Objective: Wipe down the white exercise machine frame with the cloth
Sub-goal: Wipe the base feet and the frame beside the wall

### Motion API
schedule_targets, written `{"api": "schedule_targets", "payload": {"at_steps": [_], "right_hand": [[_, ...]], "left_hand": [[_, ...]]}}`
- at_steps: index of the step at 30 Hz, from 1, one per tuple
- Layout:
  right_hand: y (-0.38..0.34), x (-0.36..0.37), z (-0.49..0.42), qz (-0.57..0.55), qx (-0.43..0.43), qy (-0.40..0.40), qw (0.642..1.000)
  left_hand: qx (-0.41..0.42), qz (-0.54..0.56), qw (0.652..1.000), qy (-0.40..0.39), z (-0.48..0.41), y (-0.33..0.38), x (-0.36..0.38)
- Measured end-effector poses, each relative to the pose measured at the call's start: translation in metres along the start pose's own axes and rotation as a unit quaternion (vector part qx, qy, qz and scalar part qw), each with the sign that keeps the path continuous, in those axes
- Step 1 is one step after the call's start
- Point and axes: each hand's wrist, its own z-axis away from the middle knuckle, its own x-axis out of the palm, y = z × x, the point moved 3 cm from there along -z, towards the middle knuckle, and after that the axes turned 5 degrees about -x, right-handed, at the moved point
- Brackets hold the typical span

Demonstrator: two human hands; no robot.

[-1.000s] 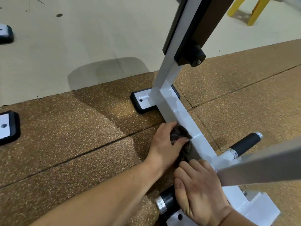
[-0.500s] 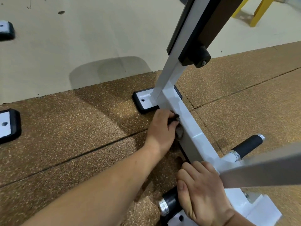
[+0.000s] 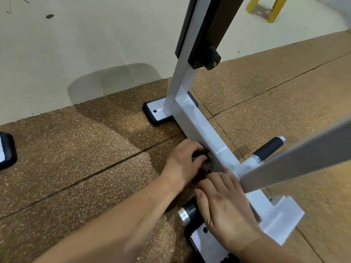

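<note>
The white exercise machine frame (image 3: pixel 201 128) runs along the floor from a black-edged foot plate toward me, with a white upright rising from it. My left hand (image 3: pixel 183 161) grips a dark cloth (image 3: pixel 206 164) and presses it against the left side of the low white beam. The cloth is mostly hidden under my fingers. My right hand (image 3: pixel 224 205) rests on the frame just nearer to me, its fingers curled over the beam beside a black-and-chrome peg.
A black roller peg (image 3: pixel 268 148) sticks out on the beam's right side. A grey bar (image 3: pixel 296 158) crosses above the beam at the right. Brown speckled rubber mats (image 3: pixel 85 149) cover the floor. Another black foot (image 3: pixel 6 150) lies far left; yellow legs (image 3: pixel 266 8) stand at the top right.
My left hand with the cloth slid forward along the beam toward the foot plate, then came back toward me. My right hand stayed on the frame.
</note>
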Motion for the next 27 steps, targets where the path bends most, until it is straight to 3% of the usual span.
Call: {"api": "schedule_targets", "payload": {"at_steps": [2,5,9,13,14,16,18,20,21,22,23,25,27], "right_hand": [[0.000,-0.006,0.011,-0.038,0.027,0.010,0.999],[0.002,-0.019,0.027,-0.073,0.066,0.042,0.994],[0.008,-0.032,0.034,-0.065,0.157,0.047,0.984],[0.010,-0.045,0.019,-0.211,0.314,0.034,0.925],[0.011,-0.046,0.016,-0.284,0.348,0.041,0.893],[0.013,-0.046,0.021,-0.486,0.404,0.066,0.772],[0.012,-0.046,0.036,-0.642,0.412,0.057,0.644],[0.013,-0.047,0.057,-0.733,0.411,0.030,0.542],[0.017,-0.046,0.067,-0.756,0.417,0.024,0.504],[0.022,-0.045,0.074,-0.765,0.417,0.015,0.490],[0.029,-0.042,0.082,-0.755,0.419,0.007,0.504],[0.045,-0.033,0.091,-0.699,0.431,0.014,0.570],[0.065,-0.028,0.096,-0.565,0.449,0.058,0.690]], "left_hand": [[0.002,-0.004,1.000,0.003,0.004,0.001,-0.005],[-0.004,-0.053,0.993,-0.104,0.015,0.008,-0.011],[0.020,-0.056,0.996,-0.071,0.029,0.041,-0.043],[0.108,-0.062,0.992,-0.034,0.063,0.095,-0.065],[0.136,-0.048,0.989,-0.019,0.075,0.105,-0.064],[0.172,-0.029,0.984,-0.016,0.097,0.116,-0.048],[0.139,-0.013,0.990,-0.025,0.111,0.116,-0.026],[0.087,-0.006,0.994,-0.059,0.124,0.117,-0.009],[0.082,-0.011,0.992,-0.091,0.130,0.119,0.000],[0.086,-0.022,0.989,-0.122,0.137,0.122,0.007],[0.086,-0.037,0.984,-0.149,0.143,0.123,0.012],[0.070,-0.060,0.982,-0.166,0.151,0.119,0.016],[0.050,-0.077,0.986,-0.140,0.159,0.107,0.016]]}}
